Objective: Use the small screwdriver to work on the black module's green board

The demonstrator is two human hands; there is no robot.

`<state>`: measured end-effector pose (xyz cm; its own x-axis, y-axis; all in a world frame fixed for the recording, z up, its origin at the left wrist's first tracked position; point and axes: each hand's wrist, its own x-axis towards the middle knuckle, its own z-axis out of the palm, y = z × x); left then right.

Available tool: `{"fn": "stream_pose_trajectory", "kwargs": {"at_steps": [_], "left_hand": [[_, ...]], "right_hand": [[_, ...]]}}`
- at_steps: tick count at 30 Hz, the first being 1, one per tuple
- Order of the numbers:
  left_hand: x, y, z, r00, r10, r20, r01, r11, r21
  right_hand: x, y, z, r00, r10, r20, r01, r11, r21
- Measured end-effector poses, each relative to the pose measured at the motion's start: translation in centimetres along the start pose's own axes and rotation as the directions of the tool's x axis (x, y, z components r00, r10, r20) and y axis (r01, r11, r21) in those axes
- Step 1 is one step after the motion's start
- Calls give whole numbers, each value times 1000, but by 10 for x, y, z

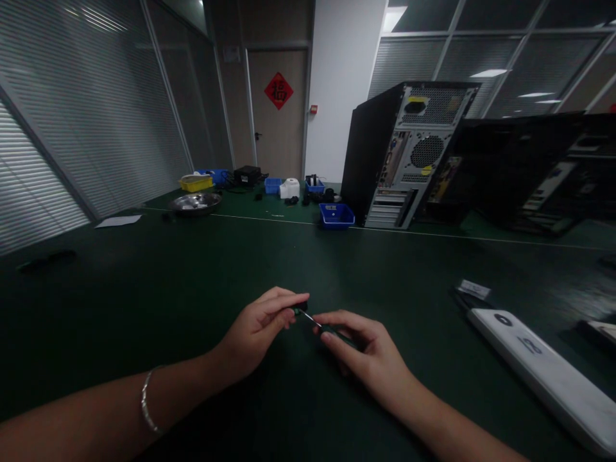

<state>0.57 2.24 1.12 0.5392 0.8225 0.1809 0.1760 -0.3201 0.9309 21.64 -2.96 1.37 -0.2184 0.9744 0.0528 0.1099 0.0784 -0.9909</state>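
My left hand point(262, 330) and my right hand point(363, 353) meet over the dark green table point(144, 308), close to the near edge. Between them runs a small screwdriver point(308, 316) with a thin metal shaft. The left hand's fingertips pinch its dark end at the left. The right hand's fingers close around the other end, which lies mostly hidden under them. A silver bracelet circles my left wrist.
A long white panel point(548, 378) lies at the right, with a small label point(474, 289) beyond it. Two open computer towers point(409, 154) stand at the back right. A blue bin point(337, 215), a metal bowl point(195, 203) and a yellow tray point(196, 183) sit farther back.
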Motion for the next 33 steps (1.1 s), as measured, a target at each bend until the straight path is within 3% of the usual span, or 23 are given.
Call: {"fn": "stream_pose_trajectory", "kwargs": {"at_steps": [6,13,28,33], "left_hand": [[2,0,-3,995,102,-10,-101,992,78],[0,0,-5,990,136,29,-139,984,110],[0,2,-1,998,39,44,-36,996,-85],[1,2,-1,999,17,46,-14,997,-74]], "right_hand": [[-1,-1,-1,1000,-11,10,11,1000,2],[-2,5,-3,998,15,59,-19,998,57],[0,3,-3,997,28,67,-37,990,135],[0,4,-2,998,24,58,-32,990,135]]}}
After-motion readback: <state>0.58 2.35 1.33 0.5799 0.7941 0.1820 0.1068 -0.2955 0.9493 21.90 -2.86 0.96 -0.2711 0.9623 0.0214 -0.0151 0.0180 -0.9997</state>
